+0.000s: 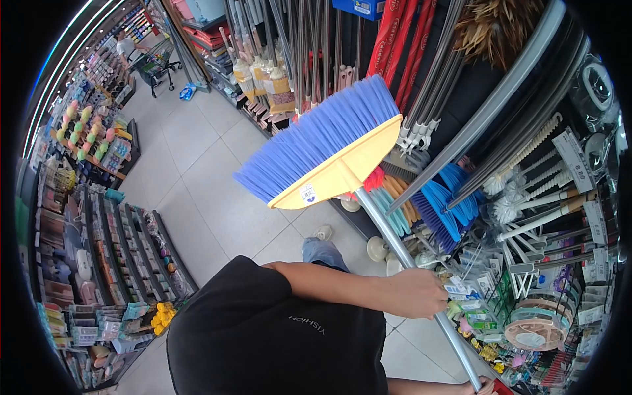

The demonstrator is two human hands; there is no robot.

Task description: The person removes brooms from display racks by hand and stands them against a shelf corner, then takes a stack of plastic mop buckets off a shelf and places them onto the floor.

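One blue-bristled broom (343,168) juts up beyond the left hand (416,293), fisted round its metal handle (388,232), arm (329,284) outstretched, the right hand (486,386) gripping below.

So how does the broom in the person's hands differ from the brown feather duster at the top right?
The broom has blue-violet bristles; the feather duster has brown feathers. The broom's bristles fan from a flat yellow base, while the feather duster shows a ragged tuft. The left hand and right hand grip the broom; no hand touches the feather duster. Both look bushy.
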